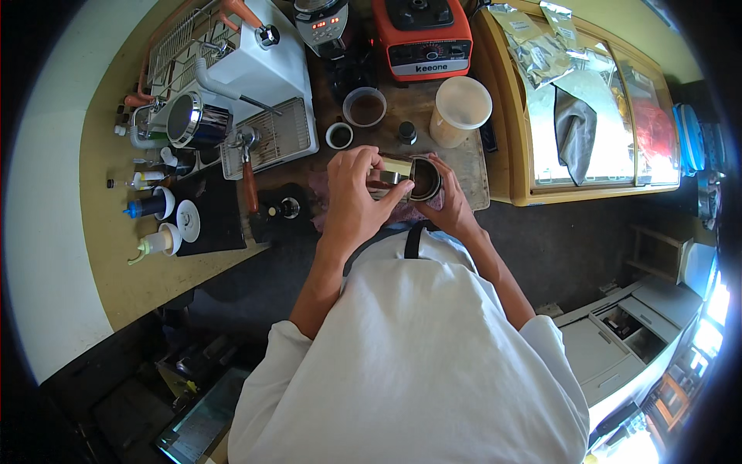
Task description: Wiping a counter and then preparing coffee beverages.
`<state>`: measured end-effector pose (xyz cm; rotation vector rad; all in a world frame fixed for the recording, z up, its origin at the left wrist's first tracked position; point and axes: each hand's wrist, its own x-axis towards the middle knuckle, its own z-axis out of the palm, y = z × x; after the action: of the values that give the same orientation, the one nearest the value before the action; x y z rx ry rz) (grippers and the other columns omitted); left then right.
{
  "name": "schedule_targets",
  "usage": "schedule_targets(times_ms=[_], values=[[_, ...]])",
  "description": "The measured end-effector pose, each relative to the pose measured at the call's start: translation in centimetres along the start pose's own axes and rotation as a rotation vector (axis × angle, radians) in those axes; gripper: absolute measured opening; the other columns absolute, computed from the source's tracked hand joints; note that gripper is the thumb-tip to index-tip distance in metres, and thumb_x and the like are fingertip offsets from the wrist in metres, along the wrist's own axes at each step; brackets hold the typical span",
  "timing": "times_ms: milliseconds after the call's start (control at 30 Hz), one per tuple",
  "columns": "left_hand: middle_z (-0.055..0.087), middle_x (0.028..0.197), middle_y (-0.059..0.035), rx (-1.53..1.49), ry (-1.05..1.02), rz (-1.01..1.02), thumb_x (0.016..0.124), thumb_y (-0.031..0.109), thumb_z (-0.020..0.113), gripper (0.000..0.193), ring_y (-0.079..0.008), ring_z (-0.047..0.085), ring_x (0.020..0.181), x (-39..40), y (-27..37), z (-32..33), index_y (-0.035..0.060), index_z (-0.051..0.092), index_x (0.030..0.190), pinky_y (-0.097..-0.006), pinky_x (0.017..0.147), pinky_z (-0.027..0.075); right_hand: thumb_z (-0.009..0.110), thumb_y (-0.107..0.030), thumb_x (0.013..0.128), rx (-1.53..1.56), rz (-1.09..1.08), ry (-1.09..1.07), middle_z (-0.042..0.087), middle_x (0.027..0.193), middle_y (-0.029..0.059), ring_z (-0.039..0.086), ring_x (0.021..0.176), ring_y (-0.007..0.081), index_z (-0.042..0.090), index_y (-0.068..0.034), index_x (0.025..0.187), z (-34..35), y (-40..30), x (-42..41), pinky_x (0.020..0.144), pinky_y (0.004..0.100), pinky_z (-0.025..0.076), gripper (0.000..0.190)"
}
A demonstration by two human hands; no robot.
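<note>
My left hand (356, 185) grips a small shiny metal pitcher (394, 177) by its handle. The pitcher is tilted, its rim close against a round cup (427, 180) with a dark brown inside. My right hand (455, 200) curls around the cup's far side and supports it. Whether liquid runs between the two is too small to tell. A pink cloth (322, 191) lies on the wooden counter under and beside my hands. Beyond them stand a small white cup (339, 136) of dark liquid, a clear plastic tub (364, 108) and a small dark-capped bottle (407, 133).
On the left is a white espresso machine (278, 69) with a wood-handled portafilter (249, 180). A grinder (322, 29) and red Keeone blender base (423, 37) stand behind. A lidded plastic container (461, 110) is near the wood-framed glass display case (522, 194) at right.
</note>
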<state>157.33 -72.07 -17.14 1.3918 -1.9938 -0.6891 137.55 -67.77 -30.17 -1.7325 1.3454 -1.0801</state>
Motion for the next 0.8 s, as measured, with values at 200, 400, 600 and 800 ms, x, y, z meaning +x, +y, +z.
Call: schedule_targets(times_ms=[200,400,600,800], values=[[0.054,0.108,-0.0096,0.038,-0.005,0.024,0.079,0.018,0.090,0.050,-0.0207,0.053,0.104,0.2,-0.2,0.1,0.0026,0.057,0.113,-0.0324,0.082,0.056,0.085,-0.005,0.071,-0.006,-0.017,0.001,0.045,0.150,0.0232,0.041,0.143,0.0421,0.038,-0.001,0.146,-0.2,0.2,0.3,0.117,0.0466,0.039,0.088],[0.054,0.114,-0.0112,-0.017,0.005,-0.005,0.078,0.017,0.090,0.048,-0.0223,0.054,0.106,0.1,0.1,0.2,0.0020,0.057,0.110,-0.0315,0.081,0.059,0.085,-0.007,0.072,-0.005,0.005,-0.003,0.045,0.150,0.0222,0.041,0.143,0.0410,0.039,-0.002,0.147,-0.2,0.1,0.3,0.117,0.0461,0.039,0.088],[0.053,0.118,-0.0114,-0.008,-0.005,0.005,0.078,0.016,0.090,0.047,-0.0216,0.055,0.107,0.1,0.5,0.2,0.0015,0.057,0.108,-0.0311,0.082,0.060,0.088,-0.007,0.072,-0.014,0.008,-0.029,0.044,0.152,0.0244,0.042,0.144,0.0411,0.036,-0.002,0.147,-0.3,-0.1,0.1,0.117,0.0463,0.039,0.091],[0.055,0.121,-0.0121,-0.041,-0.004,-0.030,0.076,0.016,0.091,0.046,-0.0237,0.054,0.110,0.4,0.4,0.5,0.0015,0.057,0.104,-0.0333,0.083,0.059,0.086,-0.007,0.070,0.006,-0.001,-0.009,0.045,0.151,0.0219,0.041,0.143,0.0417,0.039,-0.002,0.147,-0.3,0.4,0.5,0.117,0.0462,0.039,0.090]])
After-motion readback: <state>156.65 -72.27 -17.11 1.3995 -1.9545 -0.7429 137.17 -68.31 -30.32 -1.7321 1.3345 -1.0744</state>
